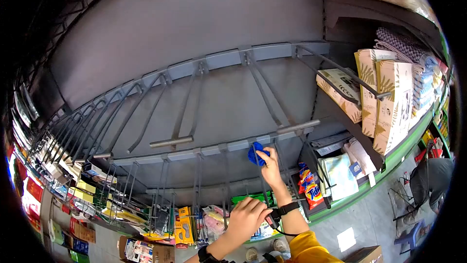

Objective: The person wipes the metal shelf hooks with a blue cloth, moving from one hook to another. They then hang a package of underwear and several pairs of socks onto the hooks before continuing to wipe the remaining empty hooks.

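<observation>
My right hand [273, 168] is closed on a bunched blue cloth [256, 154], which is up against a rail of the grey display rack. Lower down, my left hand [246, 217] has its fingers curled, its fingertips close to a small black device [273, 218] strapped at my right wrist. Whether anything is inside that curl is hidden. Long metal display hooks [262, 88] stick out from the upper rail [219, 65], some with a crossbar [171, 142] at the end. More hooks run along the lower rail [209, 150] around my right hand.
Boxes with a leaf print [393, 105] and folded towels [406, 51] fill the shelf at right. Below them are orange Tide bags [311, 187]. Packaged goods [185, 226] hang low in front. Cartons [163, 253] stand on the floor. A person in dark trousers [432, 182] is at far right.
</observation>
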The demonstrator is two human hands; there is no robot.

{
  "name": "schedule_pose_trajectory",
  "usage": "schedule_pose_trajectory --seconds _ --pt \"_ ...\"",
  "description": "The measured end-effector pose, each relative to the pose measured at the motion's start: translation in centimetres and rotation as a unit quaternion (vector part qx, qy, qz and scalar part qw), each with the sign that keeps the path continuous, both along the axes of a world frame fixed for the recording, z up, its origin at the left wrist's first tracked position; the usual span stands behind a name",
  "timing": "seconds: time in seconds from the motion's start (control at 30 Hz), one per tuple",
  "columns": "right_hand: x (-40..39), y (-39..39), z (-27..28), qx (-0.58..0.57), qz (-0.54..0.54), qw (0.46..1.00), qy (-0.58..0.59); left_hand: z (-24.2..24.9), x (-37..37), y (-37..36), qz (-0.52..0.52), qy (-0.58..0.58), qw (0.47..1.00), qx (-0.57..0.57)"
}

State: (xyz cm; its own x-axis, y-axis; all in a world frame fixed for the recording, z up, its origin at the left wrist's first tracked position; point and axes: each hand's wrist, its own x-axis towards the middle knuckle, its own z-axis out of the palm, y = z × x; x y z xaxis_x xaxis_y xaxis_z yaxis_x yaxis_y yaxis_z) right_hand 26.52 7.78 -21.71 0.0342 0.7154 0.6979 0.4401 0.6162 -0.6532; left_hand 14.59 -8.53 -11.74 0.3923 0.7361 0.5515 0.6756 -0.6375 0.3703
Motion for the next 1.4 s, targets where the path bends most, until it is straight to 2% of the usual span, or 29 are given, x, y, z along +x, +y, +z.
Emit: schedule_pose_trajectory --seconds 0.13,0.23,0.27,0.37,0.43,0.47,0.57,0.63,0.77,0.8,0.83,0.9,0.97,1.03,1.1,1.17,1.2,1.23,1.3,1.33,1.37,1.4 --pt "1.5 -5.1 0.9 -0.038 0.036 0.998 -0.019 -0.1 0.0 -0.1 0.021 0.000 1.000 -0.007" --pt "2.9 -9.6 1.8 -0.037 0.069 0.994 -0.073 0.8 -0.1 -0.3 0.060 -0.020 0.997 -0.044" --pt "3.2 -10.3 1.2 -0.012 0.094 0.994 -0.059 0.8 -0.1 -0.2 0.063 -0.016 0.997 -0.033" --pt "3.6 -12.1 1.9 -0.061 0.092 0.990 -0.090 0.9 0.1 -0.2 0.060 -0.005 0.998 -0.030" --pt "3.6 -12.6 1.4 -0.072 0.109 0.990 -0.049 1.1 0.1 -0.2 0.055 -0.005 0.998 -0.031" --pt "3.6 -13.2 1.3 -0.105 0.130 0.986 0.009 1.0 0.1 -0.3 0.056 -0.005 0.998 -0.036" --pt "4.0 -15.8 1.2 -0.202 0.178 0.957 0.109 0.8 0.3 -0.3 0.054 -0.012 0.998 -0.044" --pt "4.5 -17.2 0.4 -0.211 0.218 0.940 0.158 0.6 0.2 -0.3 0.054 -0.020 0.998 -0.034" --pt "7.7 -18.1 -1.3 -0.316 0.252 0.886 0.227 0.5 0.3 -0.4 0.039 -0.023 0.998 -0.047" --pt "8.5 -18.3 -1.5 -0.334 0.222 0.898 0.181 0.5 0.4 -0.5 0.037 -0.032 0.998 -0.047" --pt "9.1 -18.5 -1.6 -0.345 0.205 0.895 0.194 0.5 0.5 -0.7 0.038 -0.034 0.997 -0.053" --pt "10.1 -19.1 -0.7 -0.452 0.186 0.824 0.287 0.5 0.3 -1.6 0.049 -0.066 0.995 -0.057" --pt "10.7 -19.4 1.5 -0.519 0.215 0.746 0.357 -0.1 -0.2 -2.8 0.050 -0.080 0.993 -0.070" --pt "11.0 -19.2 1.1 -0.512 0.267 0.741 0.342 -0.4 -0.9 -4.4 0.046 -0.163 0.964 -0.205" --pt "10.6 -19.4 1.7 -0.518 0.273 0.736 0.341 -0.3 -1.6 -5.6 0.076 -0.184 0.964 -0.177" --pt "10.3 -19.1 1.8 -0.523 0.282 0.731 0.336 -0.5 -2.7 -6.5 0.099 -0.150 0.970 -0.166" --pt "10.2 -18.9 1.6 -0.526 0.285 0.736 0.318 -0.6 -3.2 -6.9 0.079 -0.138 0.961 -0.225" --pt "10.0 -18.7 1.4 -0.527 0.289 0.740 0.300 -0.9 -3.1 -7.2 0.093 -0.142 0.960 -0.223" --pt "9.0 -18.9 2.7 -0.503 0.282 0.795 0.189 -2.3 -2.1 -7.5 0.042 -0.162 0.915 -0.367" --pt "8.4 -18.8 2.8 -0.473 0.313 0.812 0.140 -3.8 -1.2 -7.9 0.051 -0.213 0.898 -0.382" --pt "7.8 -18.9 2.7 -0.440 0.342 0.825 0.092 -4.9 -0.6 -8.1 0.064 -0.216 0.898 -0.377" --pt "6.9 -19.2 2.5 -0.362 0.339 0.868 0.036 -5.7 -0.2 -8.3 0.101 -0.203 0.889 -0.398"
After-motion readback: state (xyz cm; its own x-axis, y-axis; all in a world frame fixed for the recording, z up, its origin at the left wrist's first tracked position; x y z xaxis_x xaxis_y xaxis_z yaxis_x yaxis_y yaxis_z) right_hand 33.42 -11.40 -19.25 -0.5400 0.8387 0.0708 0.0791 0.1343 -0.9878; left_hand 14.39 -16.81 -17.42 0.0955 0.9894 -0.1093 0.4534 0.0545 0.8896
